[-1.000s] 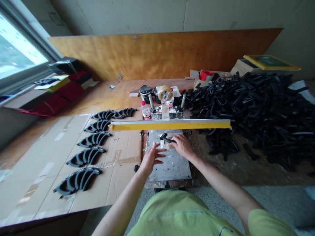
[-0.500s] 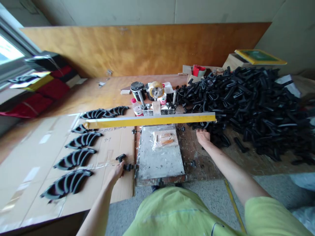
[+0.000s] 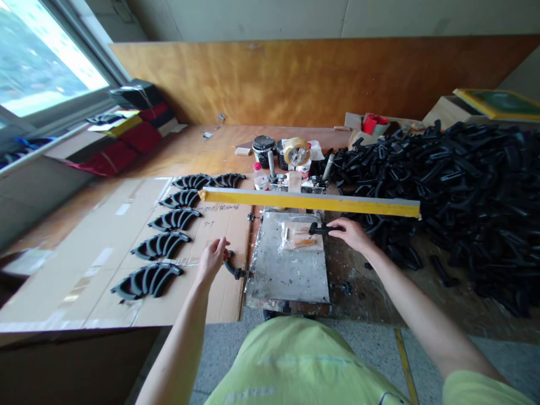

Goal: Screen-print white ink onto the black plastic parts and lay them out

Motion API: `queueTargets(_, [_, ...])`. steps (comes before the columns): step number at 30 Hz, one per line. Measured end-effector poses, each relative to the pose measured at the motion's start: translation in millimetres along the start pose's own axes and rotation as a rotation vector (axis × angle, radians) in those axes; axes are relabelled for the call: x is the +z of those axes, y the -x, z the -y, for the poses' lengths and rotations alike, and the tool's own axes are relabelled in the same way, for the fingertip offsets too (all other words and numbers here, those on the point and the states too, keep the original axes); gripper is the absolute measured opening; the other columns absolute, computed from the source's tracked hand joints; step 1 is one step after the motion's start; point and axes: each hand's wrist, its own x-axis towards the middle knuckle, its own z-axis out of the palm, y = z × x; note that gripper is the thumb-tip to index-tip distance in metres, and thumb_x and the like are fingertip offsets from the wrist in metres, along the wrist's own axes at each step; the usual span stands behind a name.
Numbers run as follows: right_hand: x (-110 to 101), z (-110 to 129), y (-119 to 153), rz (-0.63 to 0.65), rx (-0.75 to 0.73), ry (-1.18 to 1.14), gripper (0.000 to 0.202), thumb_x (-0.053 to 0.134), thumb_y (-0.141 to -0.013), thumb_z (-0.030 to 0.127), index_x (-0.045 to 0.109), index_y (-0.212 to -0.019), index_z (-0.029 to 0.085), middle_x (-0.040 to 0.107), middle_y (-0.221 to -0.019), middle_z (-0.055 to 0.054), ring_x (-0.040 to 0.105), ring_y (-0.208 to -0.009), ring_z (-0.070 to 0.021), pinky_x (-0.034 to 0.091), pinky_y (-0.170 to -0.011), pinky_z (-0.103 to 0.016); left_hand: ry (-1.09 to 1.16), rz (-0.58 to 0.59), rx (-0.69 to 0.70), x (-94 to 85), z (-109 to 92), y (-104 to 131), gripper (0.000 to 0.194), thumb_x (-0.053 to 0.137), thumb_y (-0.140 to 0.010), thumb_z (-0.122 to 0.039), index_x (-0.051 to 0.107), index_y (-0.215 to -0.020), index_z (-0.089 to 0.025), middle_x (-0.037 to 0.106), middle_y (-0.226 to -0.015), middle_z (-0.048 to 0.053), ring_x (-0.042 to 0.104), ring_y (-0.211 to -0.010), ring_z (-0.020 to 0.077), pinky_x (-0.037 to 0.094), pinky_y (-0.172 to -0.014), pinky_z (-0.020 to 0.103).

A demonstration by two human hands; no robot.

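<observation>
While our right hand (image 3: 352,233) holds one black T-shaped handle (image 3: 314,229) at the metal plate (image 3: 278,273), beside the orange-brown inserts (image 3: 304,243), we enter the following risks. Item: slipping of the handle, judged possible because the fingertips grip only the stem's end, leaving the crosspiece unsupported. Item: a knock against the yellow-sided bar (image 3: 312,205), just beyond the fingers; lifting the wrist carelessly could cause it. Item: displacement of the curved black piece (image 3: 230,266) near the right edge of the cardboard sheet (image 3: 211,298), should our left hand (image 3: 214,256) sweep sideways.

Pose, right: forearm slanting in from the lower right, thumb and fingers pinched on the stem, crosspiece pointing left. Whether the handle touches the plate, we cannot tell. Pose, left: forearm rising from the lower edge over the cardboard, fingers curled; we cannot tell whether they touch the curved piece. Adjoining lots: fanned curved pieces (image 3: 158,281) to our left; a heap of black handles (image 3: 464,174) to our right.
</observation>
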Motion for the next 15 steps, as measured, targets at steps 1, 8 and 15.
queueTargets(1, [11.8, 8.4, -4.5, -0.018, -0.096, 0.025, 0.025, 0.062, -0.083, 0.026, 0.071, -0.106, 0.022, 0.067, -0.098, -0.004, 0.063, -0.09, -0.0185, 0.05, -0.082, -0.033, 0.095, -0.015, 0.061, 4.9, -22.1, -1.1, 0.05, 0.045, -0.08, -0.064, 0.061, -0.087, -0.017, 0.056, -0.054, -0.002, 0.049, -0.045, 0.0113, 0.036, -0.044, 0.021])
queueTargets(8, [73.1, 27.8, -15.3, -0.043, -0.383, 0.325, 0.028, 0.055, -0.089, 0.015, 0.069, -0.111, 0.023, 0.066, -0.098, -0.006, 0.054, -0.099, -0.0198, 0.045, -0.09, -0.035, 0.561, -0.033, 0.404, 26.5, -149.4, -0.3, 0.045, 0.043, -0.088, -0.058, 0.06, -0.093, -0.017, 0.054, -0.055, -0.003, 0.044, -0.043, 0.0081, 0.035, -0.044, 0.019])
queueTargets(15, [73.3, 37.3, -4.7, -0.066, -0.266, 0.398, 0.033, 0.051, -0.088, 0.016, 0.066, -0.115, 0.027, 0.06, -0.12, -0.006, 0.051, -0.113, -0.0222, 0.04, -0.099, -0.04, 0.486, 0.02, 0.416, 31.1, -161.0, 11.8, 0.057, 0.038, -0.089, -0.061, 0.067, -0.095, -0.013, 0.052, -0.052, -0.001, 0.047, -0.046, 0.0103, 0.035, -0.044, 0.021])
